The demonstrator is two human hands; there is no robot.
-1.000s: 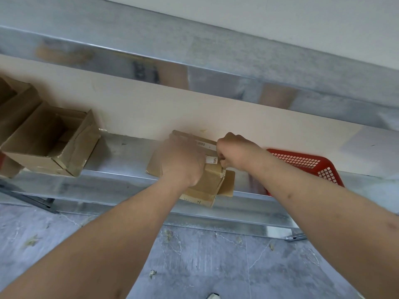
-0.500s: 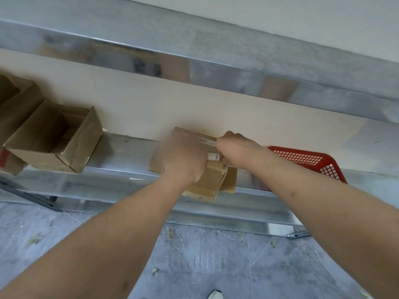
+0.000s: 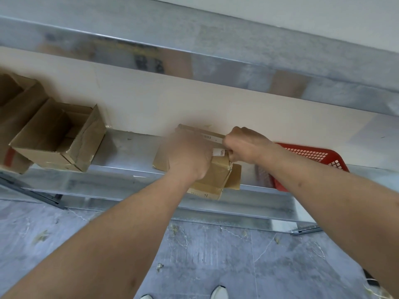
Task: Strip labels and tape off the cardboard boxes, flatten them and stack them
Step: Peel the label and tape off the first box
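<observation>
Gripping cardboard box (image 3: 216, 175) under left hand (image 3: 187, 158), right hand (image 3: 244, 147) pinching white label (image 3: 219, 152)

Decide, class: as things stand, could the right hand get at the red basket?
Probably yes, though not at once. The red basket sits on the metal shelf just beyond the right hand, with nothing between them. But that hand is pinching a white label on the cardboard box, so it must let go first.
</observation>
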